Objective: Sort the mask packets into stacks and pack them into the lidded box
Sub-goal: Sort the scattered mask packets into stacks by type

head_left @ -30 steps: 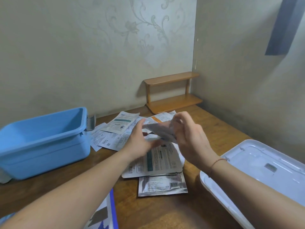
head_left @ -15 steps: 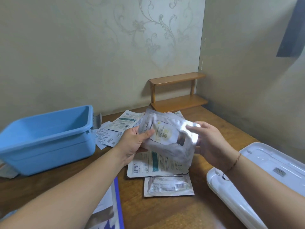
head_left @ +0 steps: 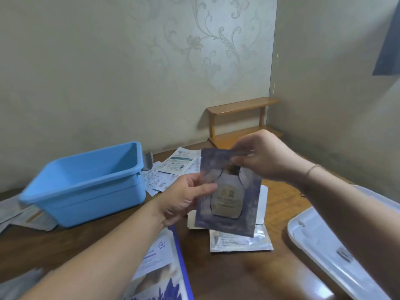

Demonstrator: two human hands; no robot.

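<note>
I hold a dark purple-grey mask packet [head_left: 229, 191] upright above the table, its printed bottle picture facing me. My left hand [head_left: 184, 198] pinches its left edge with thumb on the front. My right hand [head_left: 264, 156] pinches its top right corner from above. Under it lie a white packet [head_left: 262, 204] and a silver packet [head_left: 240, 241] on the wooden table. More white packets [head_left: 177, 167] are spread behind, next to the empty blue box [head_left: 86, 182]. The white lid [head_left: 337, 243] lies at the right.
A blue-edged packet [head_left: 160, 263] lies at the front under my left forearm. Flat packets [head_left: 23, 215] lie to the left of the box. A small wooden shelf [head_left: 242, 122] stands in the back corner against the wall.
The packet has turned from a tilted, glossy side to upright with its picture facing me. My right hand moved from its right edge up to the top corner.
</note>
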